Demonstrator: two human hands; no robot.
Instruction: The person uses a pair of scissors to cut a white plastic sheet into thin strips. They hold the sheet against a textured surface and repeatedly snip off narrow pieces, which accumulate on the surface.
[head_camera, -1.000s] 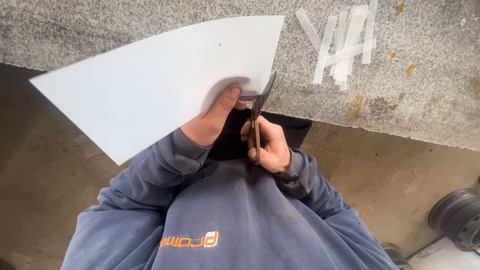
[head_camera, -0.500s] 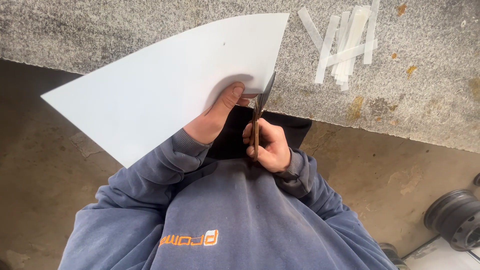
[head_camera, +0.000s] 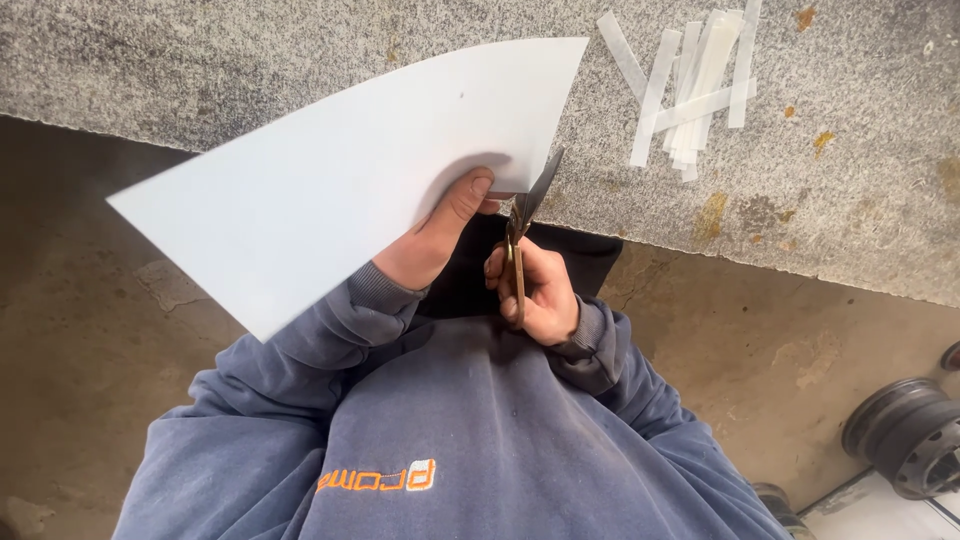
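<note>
Right grip (head_camera: 535, 290) holds scissors (head_camera: 525, 215) beside granite slab (head_camera: 850, 200).

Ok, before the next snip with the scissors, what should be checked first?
1. Left hand grips the white sheet, thumb on top: ok.
2. Right hand is closed round the scissors handles: ok.
3. Blades meet the sheet's edge near the thumb: ok, though the thumb looks close to the blades, so probably worth watching.
4. Sheet is held flat, not folded: ok, it only curves a little.
5. Cut strips lie in a heap on the stone slab, away from the blades: ok.
6. How wide the blades stand apart: cannot tell, they show almost edge-on.
</note>
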